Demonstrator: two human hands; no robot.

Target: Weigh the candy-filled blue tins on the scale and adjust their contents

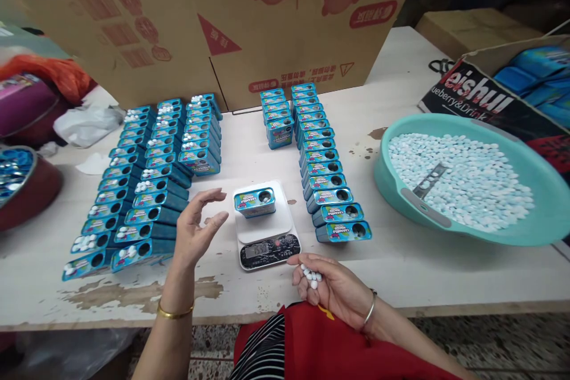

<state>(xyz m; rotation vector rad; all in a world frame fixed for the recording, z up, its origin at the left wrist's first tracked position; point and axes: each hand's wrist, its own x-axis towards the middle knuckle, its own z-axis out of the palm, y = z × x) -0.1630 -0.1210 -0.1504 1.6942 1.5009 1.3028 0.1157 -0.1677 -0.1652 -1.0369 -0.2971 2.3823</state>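
A blue candy tin (255, 206) stands on the white digital scale (262, 231), its round top hole partly showing pale candies. The scale's display appears to read 159.0. To the left of the tin is my left hand (199, 227), thumb and fingers apart, holding nothing and not touching the tin. My right hand (332, 291) is cupped palm up in front of the scale, its curled fingers around several small white candies (312, 276).
Rows of blue tins (151, 175) stand at left, many with candies on top; more tins (323, 166) line up right of the scale. A turquoise basin (472, 237) of candies holds a metal strip (431, 181). A large cardboard box (294, 29) closes off the back.
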